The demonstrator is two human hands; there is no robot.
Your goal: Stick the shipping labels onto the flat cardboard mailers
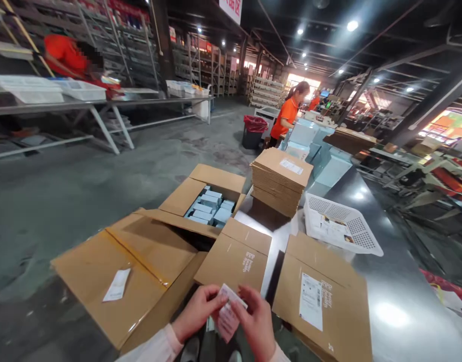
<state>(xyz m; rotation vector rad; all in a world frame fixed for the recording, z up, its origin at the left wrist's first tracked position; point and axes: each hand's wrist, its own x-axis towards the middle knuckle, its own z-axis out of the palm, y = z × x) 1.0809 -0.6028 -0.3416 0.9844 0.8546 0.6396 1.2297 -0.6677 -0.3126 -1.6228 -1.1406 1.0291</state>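
Note:
My left hand and my right hand meet at the bottom centre of the view and pinch a small white paper label between their fingertips. Just beyond the hands lies a small brown carton with printed text on top. To its right rests a flat cardboard box bearing a white shipping label. On the left sits a large sealed carton with a white sticker.
An open carton holds several pale blue boxes. A stack of flattened cardboard and a white perforated tray lie on the dark shiny table. A person in orange stands farther back by a red-lined bin.

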